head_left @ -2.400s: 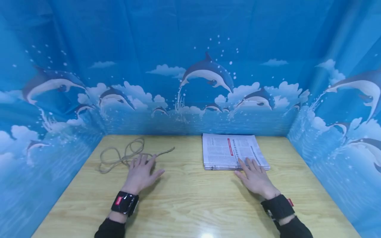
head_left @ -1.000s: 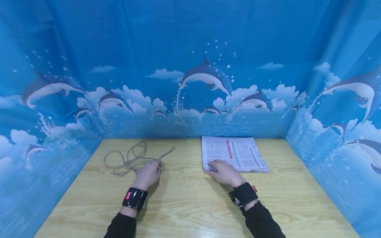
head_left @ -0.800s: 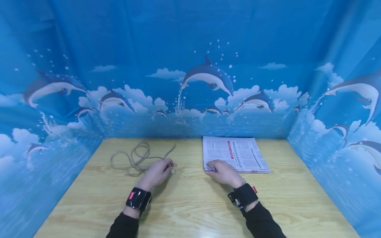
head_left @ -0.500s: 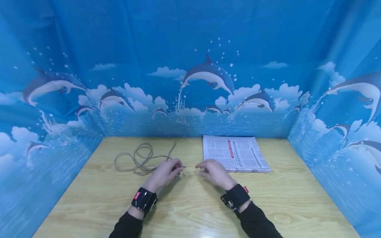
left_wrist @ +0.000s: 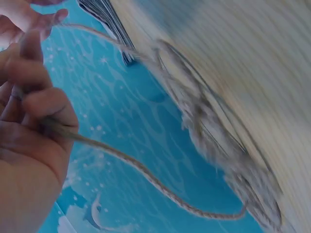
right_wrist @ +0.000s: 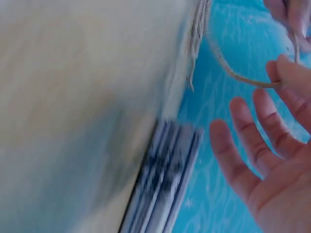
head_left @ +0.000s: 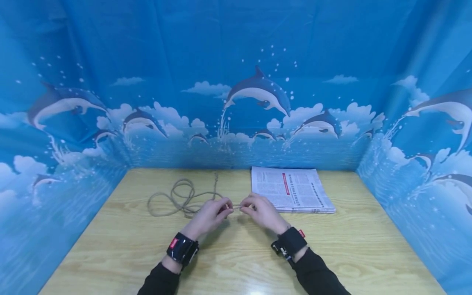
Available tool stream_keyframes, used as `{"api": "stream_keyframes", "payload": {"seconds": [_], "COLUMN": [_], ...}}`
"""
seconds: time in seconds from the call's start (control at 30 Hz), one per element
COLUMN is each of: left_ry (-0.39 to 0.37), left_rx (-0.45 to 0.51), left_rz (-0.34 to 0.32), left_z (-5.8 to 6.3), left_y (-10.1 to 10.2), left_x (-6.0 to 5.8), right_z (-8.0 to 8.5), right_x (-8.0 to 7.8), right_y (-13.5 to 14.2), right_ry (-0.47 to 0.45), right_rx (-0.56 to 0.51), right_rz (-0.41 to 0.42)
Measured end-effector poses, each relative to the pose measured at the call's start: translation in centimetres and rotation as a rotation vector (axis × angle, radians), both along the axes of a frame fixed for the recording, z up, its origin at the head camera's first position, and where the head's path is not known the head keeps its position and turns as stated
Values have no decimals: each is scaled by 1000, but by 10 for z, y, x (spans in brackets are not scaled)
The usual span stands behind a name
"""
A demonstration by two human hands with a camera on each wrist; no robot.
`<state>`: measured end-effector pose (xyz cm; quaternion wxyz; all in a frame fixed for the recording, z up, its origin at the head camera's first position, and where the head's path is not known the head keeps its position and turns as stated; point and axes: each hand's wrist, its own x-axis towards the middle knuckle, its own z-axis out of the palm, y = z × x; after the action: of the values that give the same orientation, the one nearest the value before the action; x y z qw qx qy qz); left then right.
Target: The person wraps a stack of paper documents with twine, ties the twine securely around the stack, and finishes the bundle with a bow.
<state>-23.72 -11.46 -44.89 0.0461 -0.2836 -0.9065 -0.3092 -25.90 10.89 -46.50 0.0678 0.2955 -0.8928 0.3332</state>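
A thin beige rope [head_left: 171,196] lies in loose loops on the left half of the table, one end pointing toward the back. My left hand [head_left: 212,213] grips part of it with curled fingers; in the left wrist view the rope [left_wrist: 146,172] runs out of the palm and sags down to the coil. My right hand [head_left: 262,213] pinches the rope between thumb and forefinger, the other fingers spread loose, as the right wrist view shows. A short stretch of rope spans the small gap between both hands. Behind the right hand lies a folded stack of newspapers [head_left: 295,188].
The pale wood-grain table [head_left: 228,262] holds all of this. A blue curtain [head_left: 206,45] printed with dolphins and clouds hangs along its back and both sides, close to the table edges. The newspaper stack reaches the back edge.
My left hand has taken hold of the rope and drawn it rightward, the loops shifting along. My right hand has left the newspapers, moved left and now pinches the rope.
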Motion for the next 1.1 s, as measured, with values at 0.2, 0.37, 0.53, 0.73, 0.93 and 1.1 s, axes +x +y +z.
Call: {"api": "stream_keyframes", "payload": {"seconds": [0.2, 0.37, 0.53, 0.73, 0.93, 1.1], "left_ry": [-10, -37, -87, -70, 7, 38], "left_rx": [35, 70, 89, 99, 65, 6], "left_rz": [68, 136, 193, 237, 304, 255], "left_z": [1, 3, 4, 4, 4, 3], "left_y": [-18, -34, -50, -68, -83, -66], "left_x": [-6, -11, -15, -21, -24, -23], "right_z": [7, 14, 24, 35, 40, 36], "right_x": [-9, -14, -20, -25, -18, -17], "right_y": [25, 49, 78, 133, 187, 178], "right_ry": [-177, -206, -102, -34, -92, -139], "right_rx": [-144, -227, -212, -103, 63, 133], "right_rz": [47, -38, -200, -375, -494, -419]}}
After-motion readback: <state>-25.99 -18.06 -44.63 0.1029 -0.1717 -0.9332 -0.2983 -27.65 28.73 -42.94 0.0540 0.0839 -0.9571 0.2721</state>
